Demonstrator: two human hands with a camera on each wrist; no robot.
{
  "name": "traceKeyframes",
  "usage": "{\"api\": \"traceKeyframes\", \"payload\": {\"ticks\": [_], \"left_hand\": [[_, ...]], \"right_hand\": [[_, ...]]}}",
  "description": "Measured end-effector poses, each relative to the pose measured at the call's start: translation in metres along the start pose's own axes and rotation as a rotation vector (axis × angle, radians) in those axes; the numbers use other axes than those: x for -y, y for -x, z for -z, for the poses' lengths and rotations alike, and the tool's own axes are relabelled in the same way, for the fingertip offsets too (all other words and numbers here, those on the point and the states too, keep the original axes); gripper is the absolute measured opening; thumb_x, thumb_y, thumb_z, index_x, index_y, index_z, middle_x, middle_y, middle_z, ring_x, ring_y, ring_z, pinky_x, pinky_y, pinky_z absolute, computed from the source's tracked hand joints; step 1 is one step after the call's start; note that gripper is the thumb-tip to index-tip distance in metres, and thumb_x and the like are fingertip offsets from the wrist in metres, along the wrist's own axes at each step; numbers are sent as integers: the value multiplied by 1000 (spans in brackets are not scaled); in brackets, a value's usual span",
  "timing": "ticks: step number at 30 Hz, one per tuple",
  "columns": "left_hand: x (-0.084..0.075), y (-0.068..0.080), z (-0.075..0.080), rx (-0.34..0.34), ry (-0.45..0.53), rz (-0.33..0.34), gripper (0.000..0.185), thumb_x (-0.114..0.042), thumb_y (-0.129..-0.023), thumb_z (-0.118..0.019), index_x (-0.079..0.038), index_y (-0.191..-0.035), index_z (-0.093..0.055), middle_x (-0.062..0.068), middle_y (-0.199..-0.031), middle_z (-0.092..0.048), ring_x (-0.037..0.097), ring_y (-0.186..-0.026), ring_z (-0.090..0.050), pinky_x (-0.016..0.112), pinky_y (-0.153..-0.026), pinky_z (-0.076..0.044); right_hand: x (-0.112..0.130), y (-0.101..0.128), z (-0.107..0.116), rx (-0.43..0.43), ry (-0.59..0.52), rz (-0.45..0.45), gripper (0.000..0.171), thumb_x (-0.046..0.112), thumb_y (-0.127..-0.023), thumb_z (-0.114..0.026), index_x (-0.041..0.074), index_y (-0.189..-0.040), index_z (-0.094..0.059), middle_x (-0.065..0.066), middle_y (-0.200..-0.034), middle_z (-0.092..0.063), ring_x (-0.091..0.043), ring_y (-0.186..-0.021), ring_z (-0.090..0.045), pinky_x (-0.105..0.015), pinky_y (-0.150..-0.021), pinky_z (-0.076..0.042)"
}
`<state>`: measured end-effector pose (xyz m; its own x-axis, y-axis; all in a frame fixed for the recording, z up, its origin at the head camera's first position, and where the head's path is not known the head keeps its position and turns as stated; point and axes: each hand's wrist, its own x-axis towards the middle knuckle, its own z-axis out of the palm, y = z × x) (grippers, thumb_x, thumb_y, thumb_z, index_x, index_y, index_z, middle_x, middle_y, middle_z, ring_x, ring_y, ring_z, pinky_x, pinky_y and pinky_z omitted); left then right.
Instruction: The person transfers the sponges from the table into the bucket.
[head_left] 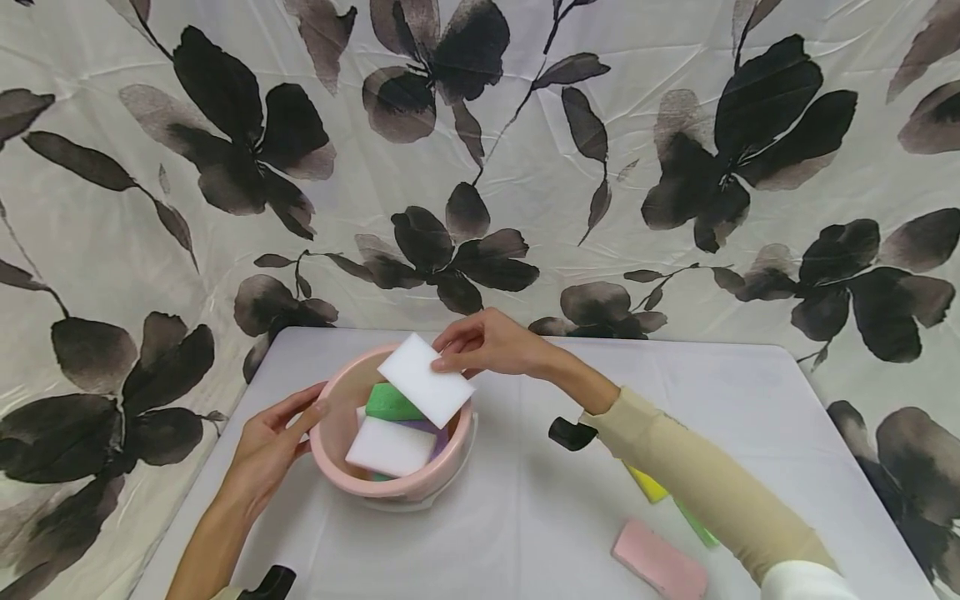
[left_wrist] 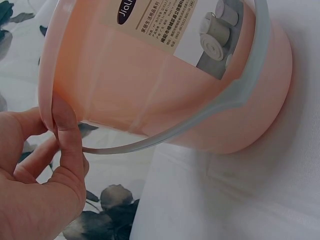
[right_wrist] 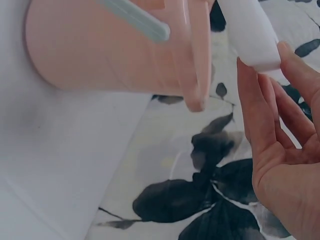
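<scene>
A pink bucket (head_left: 324,454) with a pale handle (left_wrist: 200,116) stands on the left part of the table. My left hand (head_left: 266,446) pinches its rim on the left side, thumb and fingers on either side of the wall. Over the bucket's far right edge, my right hand (head_left: 498,346) pinches a white sponge (head_left: 426,379) by one end; the right wrist view shows the sponge (right_wrist: 252,37) apart from the rim. Inside the bucket lie another white sponge (head_left: 392,447), a green sponge (head_left: 393,402) and something purple (head_left: 420,426), partly covered.
On the white-covered table (head_left: 525,533), a pink sponge (head_left: 660,560) lies at the front right. A yellow piece (head_left: 649,484) and a green piece (head_left: 697,525) show partly from under my right forearm. A floral cloth (head_left: 487,158) hangs behind the table.
</scene>
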<state>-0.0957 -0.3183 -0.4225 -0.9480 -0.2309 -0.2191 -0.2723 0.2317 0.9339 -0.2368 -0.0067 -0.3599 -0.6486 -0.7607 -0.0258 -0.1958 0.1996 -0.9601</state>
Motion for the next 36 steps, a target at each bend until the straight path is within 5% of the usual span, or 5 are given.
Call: {"api": "traceKeyframes", "payload": {"ticks": [8,26,36], "left_hand": [[1,0,1,3,-2,-16,72,-47,-99,-66,-8,-156,-45,14,-158,-42,-7,-107,-58,17,-85,-55],[0,0,0,8,0,-19,70,-45,-100,-66,-8,-155,-46,13,-157,-43,-5,-107,-59,18,-84,-56],[0,-2,0,7,28,4,71,-45,-98,-68,-7,-155,-45,11,-155,-44,-6,-108,-59,19,-84,-56]], "right_hand": [[-1,-13,-19,50,98,58,22,12,-89,-82,3,-108,-77,-4,-88,-74,-16,-75,-67,-25,-70,-55],[-7,-33,-57,131,330,57,20,19,-87,-85,7,-101,-78,6,-80,-71,-3,-76,-62,-16,-73,-50],[-14,-41,-75,195,315,95,18,14,-86,-85,2,-98,-78,4,-77,-71,0,-71,-60,-14,-68,-49]]}}
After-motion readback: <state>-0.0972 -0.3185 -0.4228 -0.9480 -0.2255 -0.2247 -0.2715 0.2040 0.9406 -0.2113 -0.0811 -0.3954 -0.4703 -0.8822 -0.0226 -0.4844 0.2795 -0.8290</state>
